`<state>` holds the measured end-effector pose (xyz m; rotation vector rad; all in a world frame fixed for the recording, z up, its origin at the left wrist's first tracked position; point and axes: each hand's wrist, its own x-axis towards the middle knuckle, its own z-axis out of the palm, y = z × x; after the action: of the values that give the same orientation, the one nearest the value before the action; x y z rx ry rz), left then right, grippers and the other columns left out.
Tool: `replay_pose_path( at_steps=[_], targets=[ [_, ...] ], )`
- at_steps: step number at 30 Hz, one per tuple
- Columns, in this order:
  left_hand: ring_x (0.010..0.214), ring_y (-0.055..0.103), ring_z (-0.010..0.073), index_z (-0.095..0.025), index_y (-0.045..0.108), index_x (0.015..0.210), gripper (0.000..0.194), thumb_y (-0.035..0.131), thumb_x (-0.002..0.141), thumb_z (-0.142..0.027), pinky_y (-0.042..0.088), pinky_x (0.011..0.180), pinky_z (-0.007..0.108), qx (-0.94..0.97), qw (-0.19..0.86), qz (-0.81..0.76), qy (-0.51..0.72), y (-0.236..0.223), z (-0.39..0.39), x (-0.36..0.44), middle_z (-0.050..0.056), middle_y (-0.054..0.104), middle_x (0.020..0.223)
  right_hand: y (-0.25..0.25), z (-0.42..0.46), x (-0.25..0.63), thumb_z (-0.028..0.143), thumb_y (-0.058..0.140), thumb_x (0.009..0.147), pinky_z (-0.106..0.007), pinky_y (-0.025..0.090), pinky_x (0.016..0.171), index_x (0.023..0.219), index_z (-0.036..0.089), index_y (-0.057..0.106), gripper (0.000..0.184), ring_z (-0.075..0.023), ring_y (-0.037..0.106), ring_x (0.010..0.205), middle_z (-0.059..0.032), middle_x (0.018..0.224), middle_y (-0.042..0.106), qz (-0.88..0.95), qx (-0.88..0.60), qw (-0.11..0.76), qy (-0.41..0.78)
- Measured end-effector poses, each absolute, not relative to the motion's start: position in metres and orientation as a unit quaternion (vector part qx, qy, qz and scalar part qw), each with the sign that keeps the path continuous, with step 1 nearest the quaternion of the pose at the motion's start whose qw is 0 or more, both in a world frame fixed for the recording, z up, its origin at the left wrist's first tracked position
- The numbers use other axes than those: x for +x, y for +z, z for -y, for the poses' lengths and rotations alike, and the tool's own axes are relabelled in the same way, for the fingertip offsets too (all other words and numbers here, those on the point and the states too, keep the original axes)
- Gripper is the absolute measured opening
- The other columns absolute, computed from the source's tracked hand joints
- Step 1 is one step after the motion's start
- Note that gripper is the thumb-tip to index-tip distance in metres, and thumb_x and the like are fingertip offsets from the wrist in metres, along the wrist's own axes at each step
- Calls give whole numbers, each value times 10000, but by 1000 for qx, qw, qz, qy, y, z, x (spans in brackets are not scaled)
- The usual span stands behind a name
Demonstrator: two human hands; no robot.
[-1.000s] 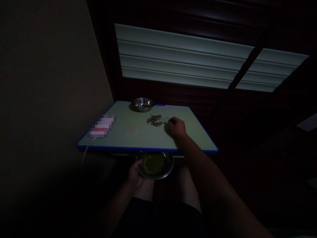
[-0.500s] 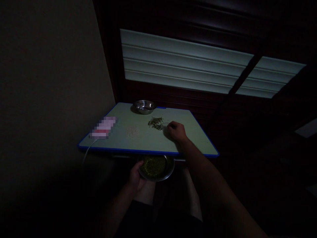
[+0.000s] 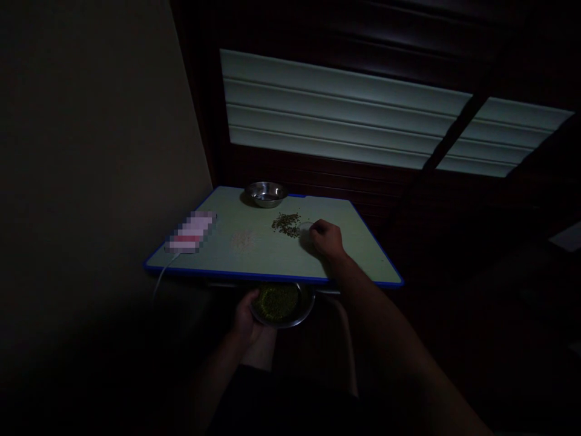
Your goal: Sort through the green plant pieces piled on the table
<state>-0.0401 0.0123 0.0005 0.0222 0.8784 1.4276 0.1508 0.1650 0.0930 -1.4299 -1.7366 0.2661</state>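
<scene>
My left hand (image 3: 247, 318) is closed on the rim of a metal bowl (image 3: 297, 322), just below the near edge of the table. Small green grains, like mung beans (image 3: 276, 303), lie inside this bowl. Over the tabletop my right hand (image 3: 327, 239) is closed, with a small, clear, rounded piece (image 3: 305, 229) sticking out to the left of its fingers; its kind is too dim to make out. Left of that piece, a loose pile of brownish-green grains (image 3: 285, 224) is spread on the table. Farther left lies a patch of pale grains (image 3: 242, 240).
The light table (image 3: 218, 263) has a blue edge. A second metal bowl (image 3: 265, 195) stands at its back. A phone-like object (image 3: 191, 232), blurred out, lies at the left with a white cable (image 3: 160, 278). Dark panelling (image 3: 327, 160) rises behind.
The left hand and its bowl have shifted slightly left. My right hand has drawn a little to the right, and the clear piece shows more plainly beside the pile.
</scene>
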Motion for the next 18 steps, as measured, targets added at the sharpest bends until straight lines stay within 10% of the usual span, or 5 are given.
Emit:
replay_pose_path(
  at_steps=[18],
  targets=[
    [740, 710, 263, -117, 689, 903, 244, 571, 694, -162, 547, 793, 432, -25, 724, -366, 584, 2, -19, -29, 101, 746, 763, 93, -163, 152, 255, 495, 688, -258, 420, 645, 696, 189, 669, 186, -150, 568, 650, -13, 668, 659, 665, -590, 442, 120]
  ],
)
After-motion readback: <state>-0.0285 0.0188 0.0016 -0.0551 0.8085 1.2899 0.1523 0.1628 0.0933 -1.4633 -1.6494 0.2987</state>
